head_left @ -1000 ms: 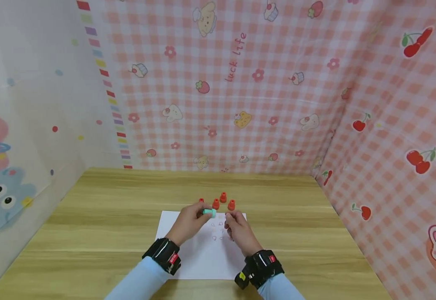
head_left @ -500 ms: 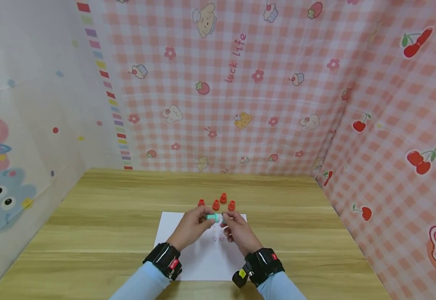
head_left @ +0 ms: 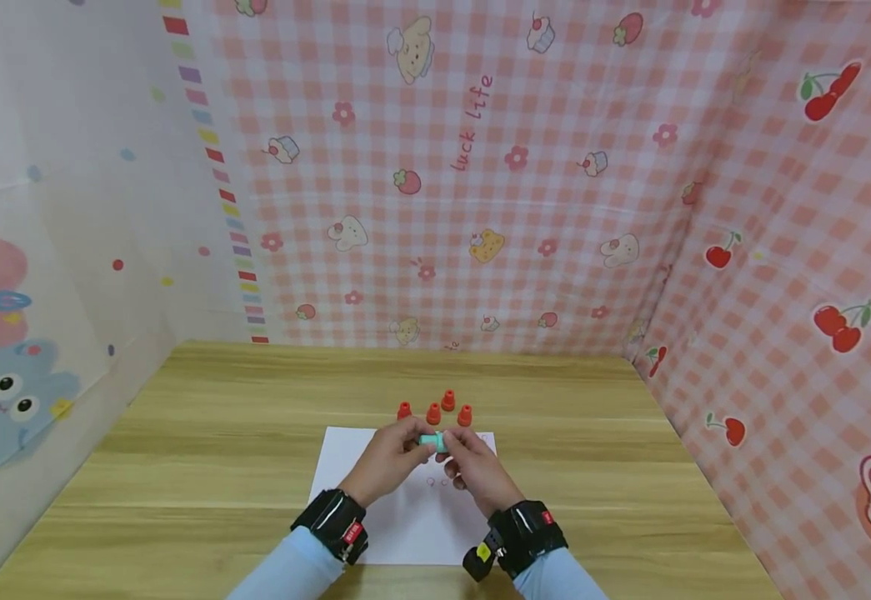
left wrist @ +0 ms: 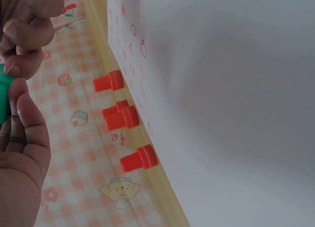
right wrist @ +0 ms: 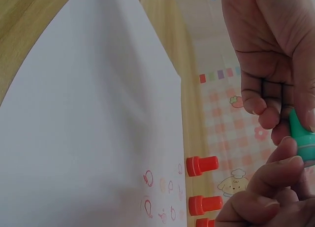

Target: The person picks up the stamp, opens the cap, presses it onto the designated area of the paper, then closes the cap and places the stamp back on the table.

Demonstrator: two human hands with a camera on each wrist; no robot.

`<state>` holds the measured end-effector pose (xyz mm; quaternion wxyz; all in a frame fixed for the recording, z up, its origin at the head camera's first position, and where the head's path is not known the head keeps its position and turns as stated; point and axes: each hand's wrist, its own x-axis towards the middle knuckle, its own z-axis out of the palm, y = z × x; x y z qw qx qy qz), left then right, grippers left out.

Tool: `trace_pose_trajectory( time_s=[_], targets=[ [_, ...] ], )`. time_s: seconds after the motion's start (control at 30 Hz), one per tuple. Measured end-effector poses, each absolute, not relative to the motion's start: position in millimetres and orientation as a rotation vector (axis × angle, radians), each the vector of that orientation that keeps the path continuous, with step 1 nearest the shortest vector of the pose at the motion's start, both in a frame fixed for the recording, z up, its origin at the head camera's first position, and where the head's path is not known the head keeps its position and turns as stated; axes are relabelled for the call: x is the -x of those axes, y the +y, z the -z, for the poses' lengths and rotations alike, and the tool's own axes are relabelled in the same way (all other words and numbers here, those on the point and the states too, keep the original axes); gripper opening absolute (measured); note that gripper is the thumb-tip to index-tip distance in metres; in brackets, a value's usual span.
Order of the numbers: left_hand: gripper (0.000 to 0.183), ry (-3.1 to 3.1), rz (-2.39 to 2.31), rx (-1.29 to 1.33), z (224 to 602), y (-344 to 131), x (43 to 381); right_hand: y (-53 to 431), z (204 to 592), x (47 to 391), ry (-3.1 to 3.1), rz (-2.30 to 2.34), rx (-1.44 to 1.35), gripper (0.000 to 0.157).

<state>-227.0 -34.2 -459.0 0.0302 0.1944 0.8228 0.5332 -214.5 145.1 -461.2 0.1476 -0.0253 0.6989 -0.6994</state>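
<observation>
Head view, left hand (head_left: 384,458) pinching green stamp (head_left: 429,441), right hand (head_left: 480,469) seemingly pinching its end, paper (head_left: 412,537) below

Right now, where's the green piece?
In the head view, the green piece is below centre, held by the left hand and right hand, seen against the white paper, with the red pieces just beyond.
</observation>
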Motion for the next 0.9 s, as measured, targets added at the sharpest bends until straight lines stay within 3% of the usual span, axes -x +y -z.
trace_pose_trajectory(
  time_s=[0.43, 0.73, 0.9],
  targets=[
    [0.012, 2.548, -1.710, -0.519, 455.4, -19.3, 222.8, 146.0, 458.5, 212.4, 1.951, 2.131, 0.021, 0.022],
    [0.014, 2.596, -1.635, -0.573, 455.7, -22.9, 227.2, 142.3, 460.1, 212.8, 1.997, 2.117, 0.042, 0.025],
    [0.015, 2.652, -1.561, -0.645, 452.1, -32.3, 230.2, 137.6, 461.0, 211.8, 2.058, 2.054, 0.066, 0.034]
  ],
)
